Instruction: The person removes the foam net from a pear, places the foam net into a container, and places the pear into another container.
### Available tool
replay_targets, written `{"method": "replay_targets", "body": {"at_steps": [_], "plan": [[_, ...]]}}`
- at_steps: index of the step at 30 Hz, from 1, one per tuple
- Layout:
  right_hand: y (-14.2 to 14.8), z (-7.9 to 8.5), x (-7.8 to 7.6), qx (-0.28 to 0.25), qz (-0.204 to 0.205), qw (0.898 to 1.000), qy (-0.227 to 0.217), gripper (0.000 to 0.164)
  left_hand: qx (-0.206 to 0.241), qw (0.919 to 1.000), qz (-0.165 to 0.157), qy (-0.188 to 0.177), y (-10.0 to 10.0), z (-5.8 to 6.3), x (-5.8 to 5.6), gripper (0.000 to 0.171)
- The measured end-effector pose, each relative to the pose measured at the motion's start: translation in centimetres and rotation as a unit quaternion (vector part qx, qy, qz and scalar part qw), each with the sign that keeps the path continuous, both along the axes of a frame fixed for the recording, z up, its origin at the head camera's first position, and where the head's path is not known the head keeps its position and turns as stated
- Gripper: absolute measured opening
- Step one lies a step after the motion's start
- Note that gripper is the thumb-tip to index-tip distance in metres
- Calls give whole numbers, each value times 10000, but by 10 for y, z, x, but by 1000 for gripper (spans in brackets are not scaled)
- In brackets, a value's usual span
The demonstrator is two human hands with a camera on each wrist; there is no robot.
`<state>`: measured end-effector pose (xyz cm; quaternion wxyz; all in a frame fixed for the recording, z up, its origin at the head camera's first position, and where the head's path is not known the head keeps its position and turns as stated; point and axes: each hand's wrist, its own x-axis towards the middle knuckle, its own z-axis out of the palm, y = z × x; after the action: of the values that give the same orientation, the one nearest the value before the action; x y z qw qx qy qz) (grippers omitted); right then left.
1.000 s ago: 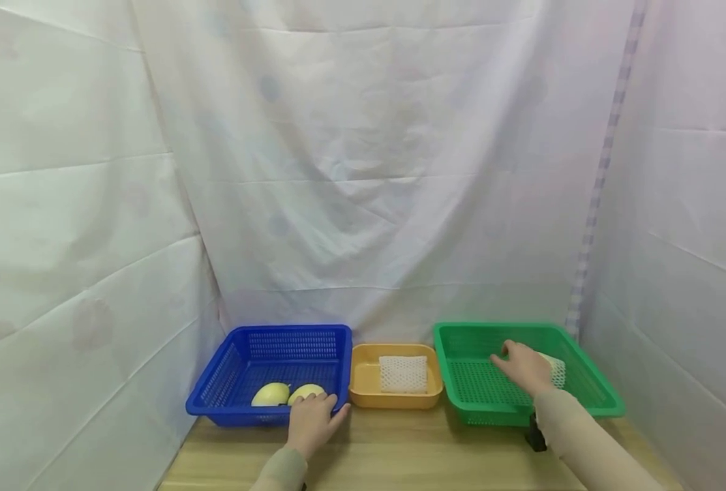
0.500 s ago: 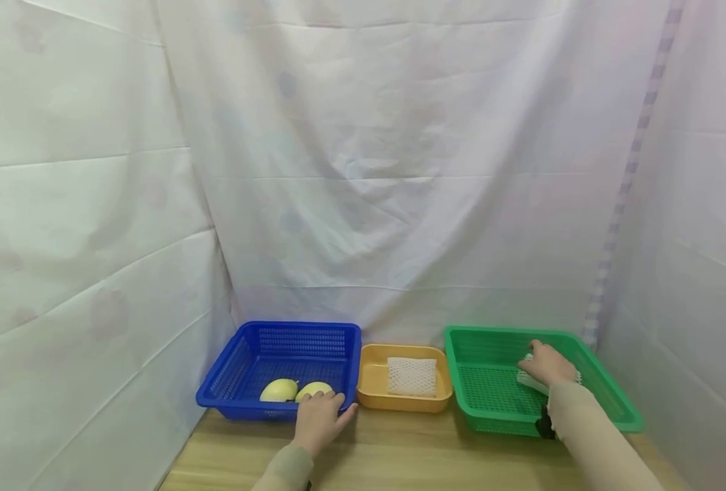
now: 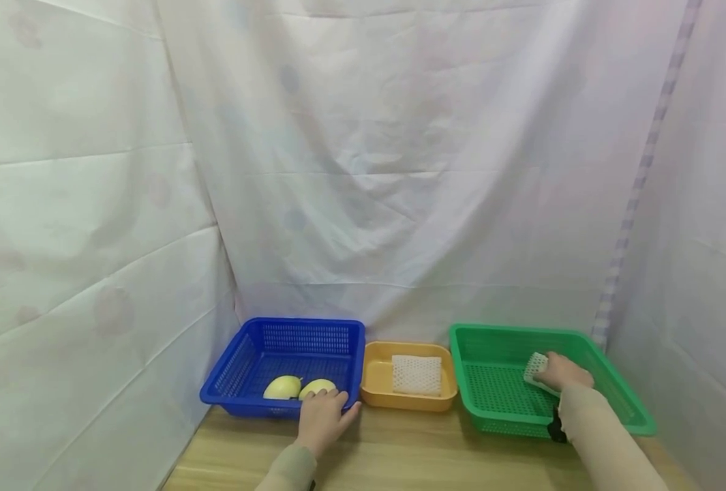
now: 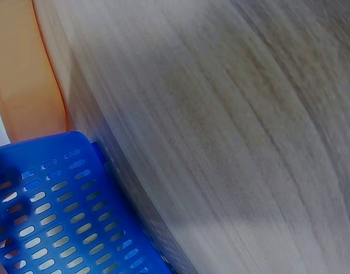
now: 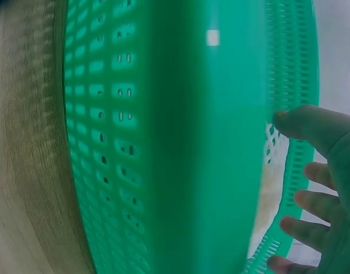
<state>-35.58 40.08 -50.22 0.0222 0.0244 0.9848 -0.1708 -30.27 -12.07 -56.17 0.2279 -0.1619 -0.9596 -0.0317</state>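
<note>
In the head view my left hand (image 3: 321,417) rests on the near rim of the blue basket (image 3: 215,395), fingers over the edge and thumb off to the right. Inside that basket lie two pale yellow pears (image 3: 283,387), the right one partly behind the fingers. My right hand (image 3: 564,372) reaches into the green basket (image 3: 482,409) over a white foam fruit net (image 3: 536,366). The right wrist view shows its thumb (image 5: 303,121) at the upper end of the net, the other fingers spread along its side. Something pale yellow shows inside the net; the hand hides part of it.
Between the baskets stands a yellow tray (image 3: 375,389) with a flat white foam net (image 3: 416,375) in it. All three containers are on a wooden table (image 3: 399,450), with white curtains (image 3: 350,204) behind and at both sides.
My right hand has moved right and down onto the foam net, whose end now shows left of the fingers. The left hand stays at the rim. The head view has shifted slightly.
</note>
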Motion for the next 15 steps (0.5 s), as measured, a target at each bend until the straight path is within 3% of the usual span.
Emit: {"method": "replay_targets", "body": {"at_steps": [7, 15], "plan": [[4, -5, -2, 40, -119, 9997, -193, 90, -78, 10000, -26, -4, -1, 0, -2, 39], [6, -11, -5, 85, -186, 9995, -241, 90, -69, 10000, 5, 8, -1, -4, -4, 52]]}}
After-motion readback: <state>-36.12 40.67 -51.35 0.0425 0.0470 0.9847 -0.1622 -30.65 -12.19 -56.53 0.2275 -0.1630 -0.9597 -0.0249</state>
